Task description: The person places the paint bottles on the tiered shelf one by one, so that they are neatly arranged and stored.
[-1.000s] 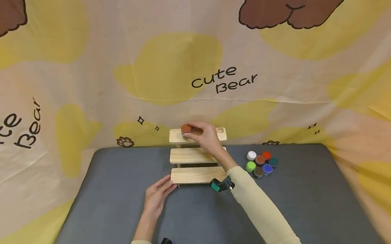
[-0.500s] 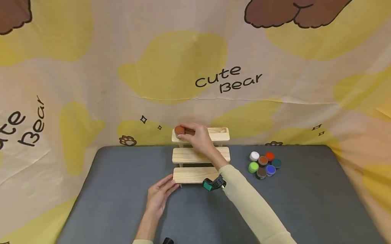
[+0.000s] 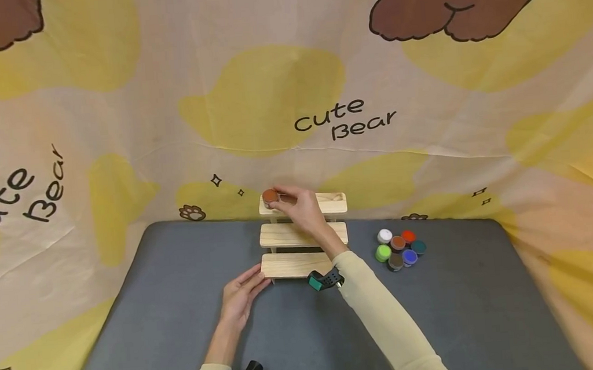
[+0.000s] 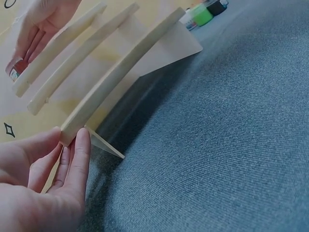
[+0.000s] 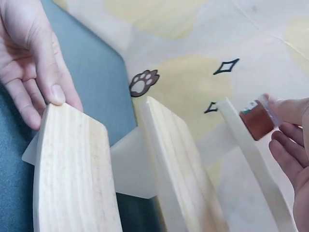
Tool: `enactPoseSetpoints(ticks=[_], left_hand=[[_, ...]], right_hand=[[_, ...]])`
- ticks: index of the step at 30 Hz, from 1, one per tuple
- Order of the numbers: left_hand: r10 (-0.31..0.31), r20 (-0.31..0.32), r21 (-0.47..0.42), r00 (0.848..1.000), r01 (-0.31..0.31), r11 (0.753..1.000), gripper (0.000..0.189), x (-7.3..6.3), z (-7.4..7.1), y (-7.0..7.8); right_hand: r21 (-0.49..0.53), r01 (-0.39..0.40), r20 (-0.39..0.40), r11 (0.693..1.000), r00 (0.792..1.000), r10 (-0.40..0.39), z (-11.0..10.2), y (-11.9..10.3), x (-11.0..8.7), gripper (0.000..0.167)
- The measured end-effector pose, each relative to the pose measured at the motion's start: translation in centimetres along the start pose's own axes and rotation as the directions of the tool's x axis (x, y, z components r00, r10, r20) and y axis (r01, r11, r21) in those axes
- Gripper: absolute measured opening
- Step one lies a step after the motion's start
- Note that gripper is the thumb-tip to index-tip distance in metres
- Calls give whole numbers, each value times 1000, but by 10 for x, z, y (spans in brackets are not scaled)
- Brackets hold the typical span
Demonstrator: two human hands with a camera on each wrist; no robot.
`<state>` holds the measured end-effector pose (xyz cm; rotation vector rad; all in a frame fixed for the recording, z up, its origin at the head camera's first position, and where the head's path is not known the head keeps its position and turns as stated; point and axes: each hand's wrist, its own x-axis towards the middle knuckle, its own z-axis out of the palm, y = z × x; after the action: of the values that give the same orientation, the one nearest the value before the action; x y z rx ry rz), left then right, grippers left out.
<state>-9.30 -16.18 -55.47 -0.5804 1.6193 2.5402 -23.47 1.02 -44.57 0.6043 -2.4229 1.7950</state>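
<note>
A three-tier wooden display stand (image 3: 287,234) with pale plastic side supports stands near the back of the table. My right hand (image 3: 302,209) pinches a small clear jar of brown-orange paint (image 3: 270,198) at the left end of the top tier. In the right wrist view, that paint jar (image 5: 258,121) sits upright on or just over the tier; I cannot tell if it touches. My left hand (image 3: 236,300) grips the left end of the lowest tier. The left wrist view shows the thumb on top of this board (image 4: 120,72) and fingers beneath it.
Several paint jars stand clustered right of the stand, among them a white jar (image 3: 384,236), a green jar (image 3: 382,253), a blue jar (image 3: 409,257) and a red jar (image 3: 408,236). A patterned cloth backdrop (image 3: 264,106) rises behind the grey table (image 3: 179,287).
My right hand has carried the brown-orange paint jar leftward along the top tier to its left end, mostly in the first half second. The left hand keeps its grip on the lowest tier.
</note>
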Motion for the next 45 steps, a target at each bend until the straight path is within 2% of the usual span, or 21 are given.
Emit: enactPoseSetpoints(ticks=[3,7,14,23,30,34,41,45], left_hand=[[5,1,-10,1000,-5,1000,41,0,0,1],[1,7,-17,1000,-1,1000,42,1,-1,2],[-6,-3,-1,1000,6,1000,42,1,-4,2],[-17,-11,-12,1000,17,1000,43,2,-4,1],[-24,-11,-19,1000,24,1000,43,2,-3,-1],[-21,-9,-20,1000,21,1000,43,1,-2,-1],[-12,-5,-12,1000,12,1000,44,0,0,0],[-24,-7,-26,1000,24,999,43,0,2,-1]], right_hand=[[33,-27,-5,999,1000,27,-6,-6,-2,46],[65,-25,-14,998,1000,26,-16,-12,-6,45],[13,-6,-37,1000,999,7,-34,-16,-13,43],[-4,44,-76,999,996,-44,-55,-4,-31,38],[33,10,-107,999,994,-6,-73,4,-52,38],[48,15,-187,999,982,-6,-84,7,-64,38],[-2,52,-291,999,955,-50,-103,-12,-86,37],[-38,44,-321,998,946,-54,-114,14,-99,38]])
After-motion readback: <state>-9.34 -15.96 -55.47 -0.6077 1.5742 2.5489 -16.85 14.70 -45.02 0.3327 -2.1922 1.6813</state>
